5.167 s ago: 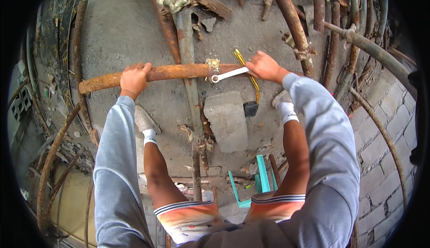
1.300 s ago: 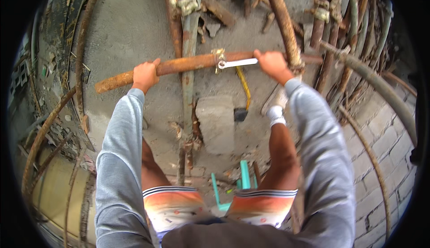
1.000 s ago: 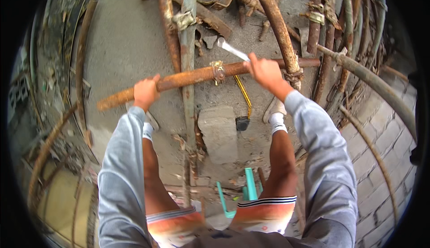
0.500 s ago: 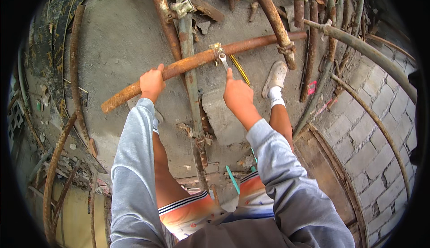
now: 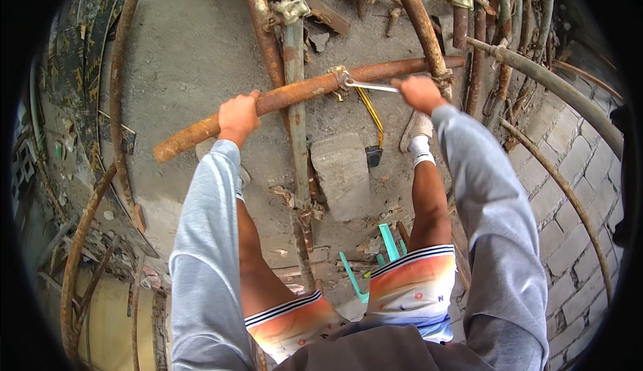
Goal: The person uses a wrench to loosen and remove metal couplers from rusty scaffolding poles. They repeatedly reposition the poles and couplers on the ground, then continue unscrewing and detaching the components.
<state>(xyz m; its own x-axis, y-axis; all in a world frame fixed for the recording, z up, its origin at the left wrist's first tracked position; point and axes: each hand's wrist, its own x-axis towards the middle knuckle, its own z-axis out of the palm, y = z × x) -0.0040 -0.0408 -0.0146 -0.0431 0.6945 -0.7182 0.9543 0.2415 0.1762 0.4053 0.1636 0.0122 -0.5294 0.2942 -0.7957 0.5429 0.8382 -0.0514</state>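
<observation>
2 hands: left hand (image 5: 238,116) gripping rusty pipe (image 5: 295,93), right hand (image 5: 418,93) on wrench (image 5: 372,87)

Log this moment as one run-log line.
left hand: grips rusty pipe | right hand: holds wrench on clamp

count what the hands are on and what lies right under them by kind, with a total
rusty pipe in the left hand: 1
wrench in the right hand: 1
pipe clamp at the wrench head: 1
concrete block below: 1
total: 4

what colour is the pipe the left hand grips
Rusty orange-brown pipe, seen in the head view.
</observation>
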